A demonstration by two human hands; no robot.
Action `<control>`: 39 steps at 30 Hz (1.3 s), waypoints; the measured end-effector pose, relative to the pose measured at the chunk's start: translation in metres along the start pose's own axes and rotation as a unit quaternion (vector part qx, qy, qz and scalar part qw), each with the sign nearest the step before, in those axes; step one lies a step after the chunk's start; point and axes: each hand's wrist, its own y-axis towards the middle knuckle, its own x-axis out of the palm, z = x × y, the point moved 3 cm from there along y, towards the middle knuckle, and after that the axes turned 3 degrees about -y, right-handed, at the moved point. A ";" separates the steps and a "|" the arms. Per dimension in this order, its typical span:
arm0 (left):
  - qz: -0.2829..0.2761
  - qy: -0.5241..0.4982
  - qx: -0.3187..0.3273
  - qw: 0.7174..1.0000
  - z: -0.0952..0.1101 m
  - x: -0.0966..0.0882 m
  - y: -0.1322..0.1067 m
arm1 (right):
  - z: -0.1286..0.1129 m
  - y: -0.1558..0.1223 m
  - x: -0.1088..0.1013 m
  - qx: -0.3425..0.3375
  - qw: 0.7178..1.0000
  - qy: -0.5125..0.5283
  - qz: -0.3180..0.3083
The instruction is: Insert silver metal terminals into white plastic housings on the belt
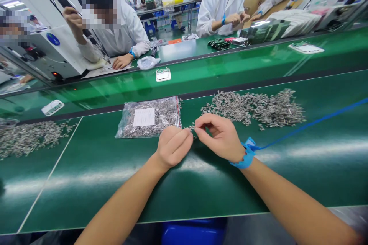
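At far left, a heap of small metal parts [27, 138] lies on the green work mat [100, 183], set off by a white line. Right of that line, a clear plastic bag [149, 118] filled with the same parts and bearing a white label lies flat on the mat, just beyond the hands. The left hand [172, 146] is curled, its thumb and forefinger pressed together on a tiny metal piece [192, 127], too small to make out in detail. The right hand [220, 136] meets it from the other side, fingertips pinching the same piece, so that both hands grip it between them just above the mat, beside the bag's right edge. The right wrist carries a blue wrist strap [245, 155], from which a blue cord [316, 121] runs off to the right. Beyond the right hand, a loose pile of metal parts [255, 108] spreads across the mat. Across the green conveyor belt [230, 71], people in white coats work at the opposite bench.
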 end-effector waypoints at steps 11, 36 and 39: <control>0.040 -0.221 -0.381 0.897 -0.004 0.012 -0.001 | -0.003 -0.002 0.002 -0.051 0.997 -0.017 0.050; -0.060 -0.148 -0.210 0.965 -0.009 0.016 0.001 | 0.002 -0.001 0.000 0.001 0.997 -0.082 0.004; -0.067 -0.154 -0.197 0.966 -0.014 0.016 0.001 | 0.003 0.000 0.001 0.016 0.996 -0.082 -0.014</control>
